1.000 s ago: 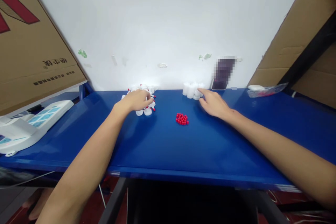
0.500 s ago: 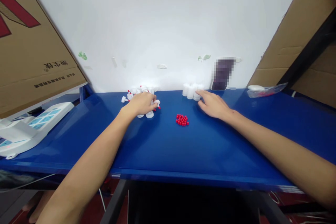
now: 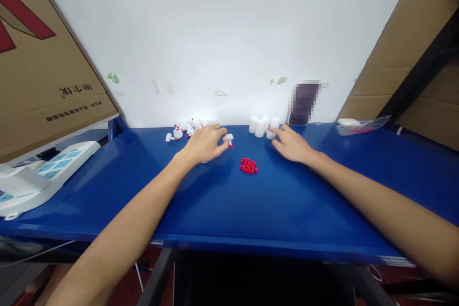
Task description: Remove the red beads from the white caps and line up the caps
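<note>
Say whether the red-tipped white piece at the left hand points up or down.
Down, slightly aslant: the white piece at the left hand shows its red tip below its wider white part.

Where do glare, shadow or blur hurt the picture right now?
In the head view, bottles nearly wash out against the bright wall; the phone is pixelated; soft shadow darkens the table below the left hand.

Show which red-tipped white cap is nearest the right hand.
The red-tipped white plastic cap held by the left hand; the other visible caps lie farther left, loosely clustered.
</note>
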Available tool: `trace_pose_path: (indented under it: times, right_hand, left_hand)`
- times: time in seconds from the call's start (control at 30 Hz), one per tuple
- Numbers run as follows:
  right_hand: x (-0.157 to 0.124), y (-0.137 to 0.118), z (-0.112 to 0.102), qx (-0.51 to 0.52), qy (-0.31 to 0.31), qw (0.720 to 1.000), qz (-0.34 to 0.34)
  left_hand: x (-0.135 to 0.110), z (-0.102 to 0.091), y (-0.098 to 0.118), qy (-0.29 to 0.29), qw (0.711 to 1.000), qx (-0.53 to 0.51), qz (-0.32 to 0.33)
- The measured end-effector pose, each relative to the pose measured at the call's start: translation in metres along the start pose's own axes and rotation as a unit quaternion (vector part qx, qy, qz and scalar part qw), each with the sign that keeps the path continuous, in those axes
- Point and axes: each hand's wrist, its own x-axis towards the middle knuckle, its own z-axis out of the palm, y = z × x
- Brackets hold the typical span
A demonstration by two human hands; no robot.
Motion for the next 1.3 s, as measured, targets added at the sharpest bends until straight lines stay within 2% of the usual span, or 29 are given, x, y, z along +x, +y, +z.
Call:
trace_pose_path:
  times: [0.13,0.23,0.33,0.47,0.6,0.73,0.83,0.9,1.0,1.07,1.17,1.23,1.3]
  right_hand:
    - [0.003,0.006,0.003,0.039,0.025,0.999,-0.024]
    - [0.001,0.001,-0.004,0.101,0.054,0.993,-0.03]
    - [-0.008,-0.02,-0.019,0.184,0.05,0.981,-0.022]
    - [-0.028,-0.06,-0.038,0.281,0.034,0.957,-0.069]
    - [-0.041,-0.081,-0.039,0.27,0.017,0.956,-0.111]
    - [-0.042,-0.077,-0.032,0.222,-0.026,0.965,-0.136]
    - [-0.04,-0.073,-0.029,0.172,0.004,0.974,-0.15]
    - [-0.039,-0.072,-0.028,0.156,0.048,0.976,-0.147]
    - [-0.038,-0.072,-0.028,0.163,0.104,0.971,-0.14]
    - [-0.037,-0.072,-0.028,0.174,0.098,0.969,-0.145]
    - [-0.038,-0.074,-0.029,0.173,0.055,0.971,-0.155]
    - [-0.04,-0.074,-0.03,0.156,0.046,0.972,-0.168]
    - [-0.041,-0.075,-0.031,0.142,0.05,0.971,-0.186]
  left_hand:
    - [0.0,0.004,0.003,0.014,1.0,-0.007,0.026]
    - [0.0,0.01,0.004,0.02,0.999,-0.021,0.035]
    - [0.0,0.013,0.007,0.037,0.997,-0.052,0.041]
    - [0.0,0.015,0.016,0.075,0.99,-0.107,0.057]
    - [0.0,0.014,0.022,0.083,0.979,-0.166,0.079]
    - [-0.002,0.017,0.025,0.061,0.972,-0.207,0.097]
    - [-0.001,0.02,0.029,0.066,0.959,-0.264,0.078]
    - [0.001,0.022,0.034,0.087,0.94,-0.329,0.026]
    - [0.004,0.026,0.04,0.11,0.89,-0.44,-0.052]
    - [0.005,0.028,0.044,0.103,0.861,-0.494,-0.073]
    - [0.005,0.031,0.046,0.084,0.836,-0.538,-0.068]
    - [0.004,0.032,0.047,0.077,0.838,-0.538,-0.049]
    - [0.003,0.031,0.047,0.081,0.858,-0.506,-0.026]
